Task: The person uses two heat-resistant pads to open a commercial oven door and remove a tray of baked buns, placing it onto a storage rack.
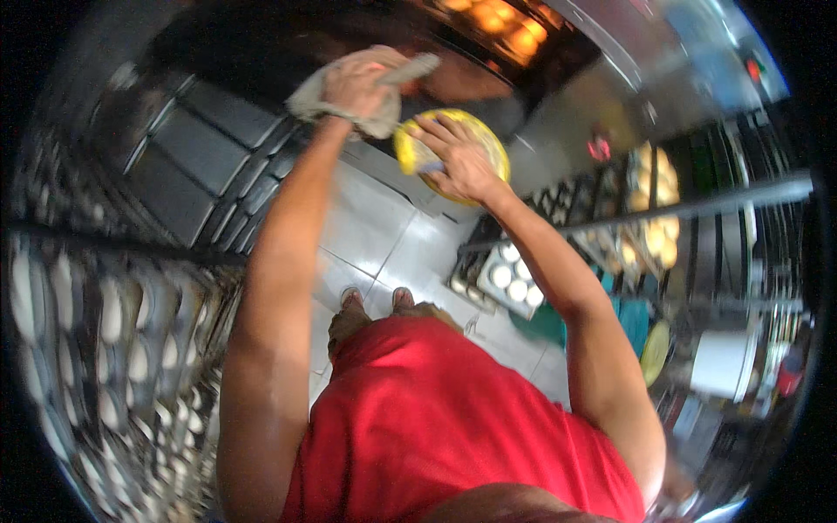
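Observation:
In the upper middle, my left hand grips a grey cloth at the mouth of a dark oven; a pale strip, cloth or a handle, sticks out to its right, too blurred to tell. Just to the right and lower, my right hand holds a round yellow object, perhaps a tub or lid, with fingers spread over its top. Something blue-grey lies under those fingers. Baked rolls glow inside the oven.
Racks of dough trays stand close at left, near dark stacked trays. At right are a metal bar, baked bread, dough rounds, a teal container and a white bucket. Tiled floor shows below.

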The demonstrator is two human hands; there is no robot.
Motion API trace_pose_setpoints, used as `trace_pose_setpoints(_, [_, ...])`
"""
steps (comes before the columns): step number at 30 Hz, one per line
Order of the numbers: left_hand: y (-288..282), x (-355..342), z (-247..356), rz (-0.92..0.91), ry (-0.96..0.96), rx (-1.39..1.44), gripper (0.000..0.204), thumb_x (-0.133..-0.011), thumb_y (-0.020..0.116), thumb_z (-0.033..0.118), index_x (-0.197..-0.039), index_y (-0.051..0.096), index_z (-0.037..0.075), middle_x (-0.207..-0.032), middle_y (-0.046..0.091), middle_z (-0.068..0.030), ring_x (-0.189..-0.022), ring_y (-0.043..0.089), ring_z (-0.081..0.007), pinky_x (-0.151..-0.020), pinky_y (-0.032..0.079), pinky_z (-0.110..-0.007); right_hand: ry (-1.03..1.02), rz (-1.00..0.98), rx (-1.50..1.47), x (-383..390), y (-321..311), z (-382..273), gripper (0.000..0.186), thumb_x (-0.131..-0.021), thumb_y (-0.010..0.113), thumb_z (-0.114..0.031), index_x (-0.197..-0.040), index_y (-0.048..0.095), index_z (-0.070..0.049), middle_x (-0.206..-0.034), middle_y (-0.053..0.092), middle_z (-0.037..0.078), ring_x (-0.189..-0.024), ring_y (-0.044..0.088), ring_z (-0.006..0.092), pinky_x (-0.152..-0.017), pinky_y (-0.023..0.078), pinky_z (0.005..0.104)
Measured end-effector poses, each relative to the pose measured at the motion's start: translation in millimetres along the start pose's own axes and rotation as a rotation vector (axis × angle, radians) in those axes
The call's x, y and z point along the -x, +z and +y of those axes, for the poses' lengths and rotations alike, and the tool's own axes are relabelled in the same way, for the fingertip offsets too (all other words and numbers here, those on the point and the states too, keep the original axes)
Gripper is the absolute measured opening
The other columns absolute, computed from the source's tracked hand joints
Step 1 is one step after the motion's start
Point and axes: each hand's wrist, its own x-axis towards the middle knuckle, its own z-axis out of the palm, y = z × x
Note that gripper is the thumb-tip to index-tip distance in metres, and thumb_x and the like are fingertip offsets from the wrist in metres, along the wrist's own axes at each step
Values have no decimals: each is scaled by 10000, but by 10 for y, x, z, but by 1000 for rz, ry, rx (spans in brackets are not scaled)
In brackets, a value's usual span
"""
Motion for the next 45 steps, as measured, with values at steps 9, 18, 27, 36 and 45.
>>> trace_pose_setpoints(9, [76,-66,-196,-71,19,-31,438,-881,582,425,-1284,589,253,-1349,539,90,-1297,427,-199,-1081,313,-422,43,112,23,40,156,41,649,-700,689,-217,-1329,543,-150,-1431,470,63,-1326,398,330,-1104,318,485])
trace_pose_setpoints(18, [-14,-51,-192,-85,-21,-12,432,-854,613,414,-1254,605,252,-1335,534,96,-1288,423,-217,-1071,303,-438,51,159,15,52,141,-15,564,-740,687,-268,-1274,576,-124,-1391,506,59,-1318,407,304,-1086,327,472])
trace_pose_setpoints(27, [-68,-35,-102,-94,-54,-8,428,-850,612,412,-1247,620,253,-1336,533,110,-1299,403,-207,-1097,271,-435,70,144,23,54,108,-36,642,-730,710,-293,-1329,524,-157,-1396,489,84,-1321,404,317,-1080,327,485])
trace_pose_setpoints(36, [-6,-25,-177,-61,-34,-5,415,-832,636,422,-1210,639,250,-1318,550,87,-1276,426,-209,-1063,303,-461,161,105,101,-11,164,-118,776,-731,746,-298,-1414,417,-133,-1439,416,153,-1341,366,354,-1098,297,509])
trace_pose_setpoints(45, [-103,-12,-65,-43,-46,27,385,-813,646,390,-1195,647,337,-1289,566,90,-1250,444,-201,-1045,314,-452,132,84,23,11,90,-115,692,-727,741,-220,-1370,496,-148,-1425,449,108,-1330,383,326,-1110,298,476])
